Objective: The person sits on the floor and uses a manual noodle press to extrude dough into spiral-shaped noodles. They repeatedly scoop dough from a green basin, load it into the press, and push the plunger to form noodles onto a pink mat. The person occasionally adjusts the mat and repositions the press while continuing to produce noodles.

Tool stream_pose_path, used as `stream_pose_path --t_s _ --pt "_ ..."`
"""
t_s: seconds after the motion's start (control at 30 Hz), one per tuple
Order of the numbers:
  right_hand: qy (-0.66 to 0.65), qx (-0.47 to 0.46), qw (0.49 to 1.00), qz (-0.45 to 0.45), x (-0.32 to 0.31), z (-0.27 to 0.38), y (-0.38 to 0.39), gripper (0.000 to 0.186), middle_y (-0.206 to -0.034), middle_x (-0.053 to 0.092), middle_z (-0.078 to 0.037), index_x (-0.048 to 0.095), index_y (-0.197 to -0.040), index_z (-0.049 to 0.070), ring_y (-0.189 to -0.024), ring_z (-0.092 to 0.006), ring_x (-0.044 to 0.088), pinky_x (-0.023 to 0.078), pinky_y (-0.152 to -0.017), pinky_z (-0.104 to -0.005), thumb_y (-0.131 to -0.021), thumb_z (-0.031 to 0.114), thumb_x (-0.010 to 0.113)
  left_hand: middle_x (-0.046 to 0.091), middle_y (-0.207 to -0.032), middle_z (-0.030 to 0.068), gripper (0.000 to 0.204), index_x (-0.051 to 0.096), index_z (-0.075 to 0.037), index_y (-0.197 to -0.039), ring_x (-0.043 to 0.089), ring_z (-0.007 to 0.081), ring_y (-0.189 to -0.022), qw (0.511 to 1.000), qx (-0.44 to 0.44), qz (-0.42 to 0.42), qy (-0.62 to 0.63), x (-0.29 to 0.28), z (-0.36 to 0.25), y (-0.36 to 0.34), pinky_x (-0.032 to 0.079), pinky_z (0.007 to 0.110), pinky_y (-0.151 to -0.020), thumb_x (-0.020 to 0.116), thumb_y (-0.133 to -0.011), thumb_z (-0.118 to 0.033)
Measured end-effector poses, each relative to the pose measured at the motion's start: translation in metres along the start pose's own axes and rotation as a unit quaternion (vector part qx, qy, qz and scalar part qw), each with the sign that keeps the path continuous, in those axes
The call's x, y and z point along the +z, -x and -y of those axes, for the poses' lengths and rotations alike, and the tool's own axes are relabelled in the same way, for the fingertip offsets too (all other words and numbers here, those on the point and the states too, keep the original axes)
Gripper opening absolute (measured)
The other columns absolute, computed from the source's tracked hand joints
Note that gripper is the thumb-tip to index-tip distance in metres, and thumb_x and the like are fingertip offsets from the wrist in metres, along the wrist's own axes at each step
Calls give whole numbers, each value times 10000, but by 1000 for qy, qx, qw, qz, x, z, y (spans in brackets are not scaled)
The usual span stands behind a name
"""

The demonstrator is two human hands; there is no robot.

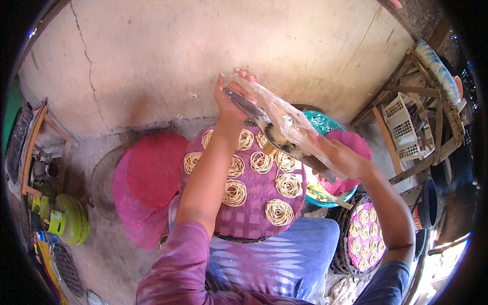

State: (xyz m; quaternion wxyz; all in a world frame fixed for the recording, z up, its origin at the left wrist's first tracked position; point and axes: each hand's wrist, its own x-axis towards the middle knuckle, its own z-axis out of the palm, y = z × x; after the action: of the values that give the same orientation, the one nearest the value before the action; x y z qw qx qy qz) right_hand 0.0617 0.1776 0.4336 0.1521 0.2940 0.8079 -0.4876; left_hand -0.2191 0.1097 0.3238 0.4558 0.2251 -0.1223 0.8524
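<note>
Both hands are up in front of me, at the two ends of a long dark tool [256, 113] with a round part at its middle. Clear plastic sheeting [284, 119] runs along it, smeared with pale bits. My left hand [231, 104] grips the upper left end, thumb up and fingertips showing past the plastic. At the lower right end, my right hand [343, 157] is closed around the tool and plastic. Below lies a round tray covered with purple cloth [249, 216], bearing several pale coiled strand nests [279, 211]. A yellowish piece [269, 149] shows under the tool's middle, partly hidden.
Pink and red cloth-covered rounds [157, 173] lie at left, near a green gas cylinder [71, 218]. At right are a teal basin [320, 122], a smaller tray of coils [363, 236] and a wooden rack [437, 107] with a white basket [406, 127]. A wall [168, 56] stands ahead.
</note>
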Motion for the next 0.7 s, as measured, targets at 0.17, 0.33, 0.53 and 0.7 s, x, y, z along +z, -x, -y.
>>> stream_pose_path --t_s 0.17,0.33,0.53,0.7 --pt "-45 -7 999 14 16 -10 -3 715 -732 619 -87 614 -1030 3 -588 -164 581 501 -570 -300 -1013 593 212 567 -868 46 424 535 -131 -963 541 258 -887 997 -4 -55 -56 9 -13 3 449 396 -827 348 -955 -511" --pt "-66 31 997 16 11 -19 10 706 -779 638 -98 599 -1136 -10 -610 -159 614 505 -544 -302 -999 608 286 565 -844 30 373 541 -139 -935 545 235 -854 991 10 -124 -44 -14 7 17 455 413 -822 386 -954 -478" --pt "-20 -30 996 -76 23 -24 -19 797 -811 641 -113 631 -1095 -38 -645 -167 611 484 -535 -313 -953 680 315 594 -865 12 257 566 -144 -930 584 213 -876 997 -11 13 -70 -29 -2 4 465 455 -853 480 -943 -386" --pt "-70 -30 997 -16 16 -21 -3 816 -811 615 -91 574 -1216 6 -722 -138 574 466 -571 -281 -947 710 261 612 -898 36 250 575 -126 -966 592 214 -917 992 -23 44 -117 11 -21 -4 469 454 -865 493 -942 -361"
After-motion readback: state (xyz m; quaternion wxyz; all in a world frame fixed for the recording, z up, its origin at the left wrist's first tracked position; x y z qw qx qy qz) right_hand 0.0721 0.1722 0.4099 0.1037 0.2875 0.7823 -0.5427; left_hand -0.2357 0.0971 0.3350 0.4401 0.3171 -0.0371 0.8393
